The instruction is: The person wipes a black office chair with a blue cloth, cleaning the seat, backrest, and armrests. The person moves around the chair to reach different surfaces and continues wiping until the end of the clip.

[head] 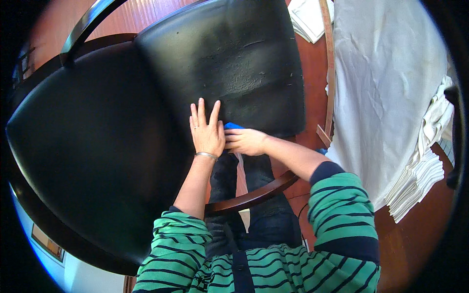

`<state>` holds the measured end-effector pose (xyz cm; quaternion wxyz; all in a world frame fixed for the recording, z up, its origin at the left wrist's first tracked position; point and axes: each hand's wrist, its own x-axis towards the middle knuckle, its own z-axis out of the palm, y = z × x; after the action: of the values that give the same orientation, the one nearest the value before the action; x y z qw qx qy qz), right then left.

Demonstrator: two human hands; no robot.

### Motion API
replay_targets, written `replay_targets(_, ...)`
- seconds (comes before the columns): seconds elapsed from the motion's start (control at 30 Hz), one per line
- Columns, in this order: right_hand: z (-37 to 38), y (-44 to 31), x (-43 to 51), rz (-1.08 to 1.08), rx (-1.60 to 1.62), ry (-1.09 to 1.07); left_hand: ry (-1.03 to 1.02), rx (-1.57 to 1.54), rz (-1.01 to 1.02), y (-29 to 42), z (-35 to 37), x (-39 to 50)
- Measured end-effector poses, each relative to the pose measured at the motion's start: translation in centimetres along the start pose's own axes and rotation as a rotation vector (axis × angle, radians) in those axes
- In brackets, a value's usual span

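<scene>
A black leather-covered chair, its seat creased and worn, fills the middle of the view. My left hand rests palm down near the seat's edge, close to the backrest, fingers spread. Beside it, my right hand has its fingers bent over a small blue thing that looks like a cloth. Only a bit of blue shows above those fingers. My right fingertips are partly covered by the left hand.
Wooden armrests curve at upper left and before my body. To the right hangs white fabric along a wooden strip. Folded white cloths lie at the top and lower right. Reddish wooden floor shows around the chair.
</scene>
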<state>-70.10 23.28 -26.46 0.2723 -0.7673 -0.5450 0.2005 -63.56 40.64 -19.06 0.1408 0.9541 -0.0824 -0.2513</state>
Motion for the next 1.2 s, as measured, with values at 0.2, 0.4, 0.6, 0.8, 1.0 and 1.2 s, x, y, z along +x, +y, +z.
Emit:
replay_targets(0.2,-6.7,2.2,-10.8,0.404,-0.107,0.022,0.039,-0.035,0.123,5.2,0.5,3.9)
replay_targets(0.4,-11.2,8.1,-12.4,0.873,-0.154,0.294,0.001,0.043,0.178,9.0,-0.5,10.6)
replay_targets(0.6,-14.5,17.3,-7.0,0.982,-0.217,0.713,-0.038,0.132,0.198,12.1,-2.8,16.0)
replay_targets(0.8,-18.9,26.5,-4.1,0.986,-0.215,1.001,-0.115,0.128,0.150,13.5,-3.7,16.8)
replay_targets(1.0,-15.3,21.4,-6.6,1.094,0.052,1.016,-0.082,0.126,0.175,12.9,-3.1,16.1)
replay_targets(1.2,-8.1,8.1,-10.7,1.410,0.224,0.777,-0.150,0.178,0.195,11.0,-1.3,12.1)
